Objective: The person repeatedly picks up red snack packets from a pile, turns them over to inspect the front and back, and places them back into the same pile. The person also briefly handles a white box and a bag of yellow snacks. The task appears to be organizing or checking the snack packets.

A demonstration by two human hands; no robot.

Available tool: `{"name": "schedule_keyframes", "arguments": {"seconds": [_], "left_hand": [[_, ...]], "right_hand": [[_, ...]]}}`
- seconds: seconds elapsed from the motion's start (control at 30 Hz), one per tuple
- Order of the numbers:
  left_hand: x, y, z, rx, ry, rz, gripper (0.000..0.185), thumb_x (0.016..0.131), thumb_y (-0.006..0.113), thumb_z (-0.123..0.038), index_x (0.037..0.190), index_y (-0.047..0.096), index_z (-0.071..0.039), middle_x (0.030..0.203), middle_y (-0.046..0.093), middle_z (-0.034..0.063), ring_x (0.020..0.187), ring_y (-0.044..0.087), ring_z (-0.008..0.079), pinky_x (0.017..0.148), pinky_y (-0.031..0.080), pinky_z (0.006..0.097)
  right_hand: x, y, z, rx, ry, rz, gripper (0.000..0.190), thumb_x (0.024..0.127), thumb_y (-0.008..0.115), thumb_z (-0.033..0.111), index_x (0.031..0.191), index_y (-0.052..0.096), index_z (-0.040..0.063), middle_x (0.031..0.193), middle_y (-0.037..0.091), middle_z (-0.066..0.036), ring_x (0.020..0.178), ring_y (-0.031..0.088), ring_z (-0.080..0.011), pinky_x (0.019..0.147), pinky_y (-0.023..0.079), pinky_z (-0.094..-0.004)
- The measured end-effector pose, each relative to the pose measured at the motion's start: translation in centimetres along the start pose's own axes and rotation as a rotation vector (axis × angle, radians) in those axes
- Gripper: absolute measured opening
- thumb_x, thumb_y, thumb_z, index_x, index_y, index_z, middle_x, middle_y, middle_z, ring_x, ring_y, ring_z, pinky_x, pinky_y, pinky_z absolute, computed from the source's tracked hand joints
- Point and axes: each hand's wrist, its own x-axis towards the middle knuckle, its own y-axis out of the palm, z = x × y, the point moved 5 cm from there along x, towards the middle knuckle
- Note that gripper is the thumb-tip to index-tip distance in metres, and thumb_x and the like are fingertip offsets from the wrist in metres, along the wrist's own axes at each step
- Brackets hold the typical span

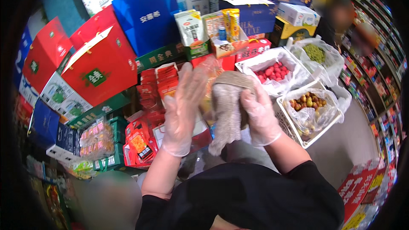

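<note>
My right hand, in a clear plastic glove, holds a bunched grey-brown cloth whose loose end hangs down in front of me. To the left of the cloth, my left hand is raised in a similar glove, fingers extended and slightly blurred, with nothing in it. Small red packets lie beyond and left of that hand. An open carton is partly hidden behind my left wrist.
Red gift bags and a blue bag stand at the back left. Right of my hands are a lined crate of red fruit, a white crate of brownish fruit and bagged green grapes. People stand at upper right; stocked shelves line the right.
</note>
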Motion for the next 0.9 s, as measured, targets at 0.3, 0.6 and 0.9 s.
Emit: {"name": "schedule_keyframes", "arguments": {"seconds": [0.3, 0.6, 0.9], "left_hand": [[-2.9, -2.7, 3.8, -0.493, -0.194, -0.288, 0.083, 0.108, 0.058, -0.06, 0.169, 0.033, -0.01, 0.17, 0.041, 0.012, 0.155, 0.043, 0.0279, 0.129, 0.035, 0.0475], [-2.1, -3.1, 1.8, -0.629, 0.089, -0.41, 0.087, 0.11, 0.049, -0.064, 0.174, 0.023, -0.012, 0.175, 0.033, 0.0165, 0.158, 0.04, 0.044, 0.127, 0.036, 0.0598], [-3.2, -7.0, 0.4, -0.585, 0.021, -0.311, 0.081, 0.109, 0.053, -0.06, 0.173, 0.027, -0.019, 0.17, 0.041, 0.0111, 0.154, 0.045, 0.0447, 0.122, 0.043, 0.0569]], "right_hand": [[5.2, 8.8, -1.8, -1.303, -0.787, -0.076, 0.088, 0.086, 0.082, 0.019, 0.163, 0.042, 0.006, 0.168, 0.037, -0.026, 0.153, 0.038, -0.0476, 0.123, 0.03, -0.0627], [1.9, 10.8, -6.8, -1.38, -0.695, 0.605, 0.106, 0.102, 0.04, 0.078, 0.165, 0.034, -0.008, 0.173, 0.029, -0.032, 0.163, 0.026, -0.05, 0.128, 0.018, -0.0693], [-2.3, 8.0, -8.7, -1.135, -0.558, 0.916, 0.106, 0.101, 0.047, 0.077, 0.165, 0.034, -0.006, 0.17, 0.033, -0.033, 0.159, 0.032, -0.0521, 0.129, 0.021, -0.0655]]}}
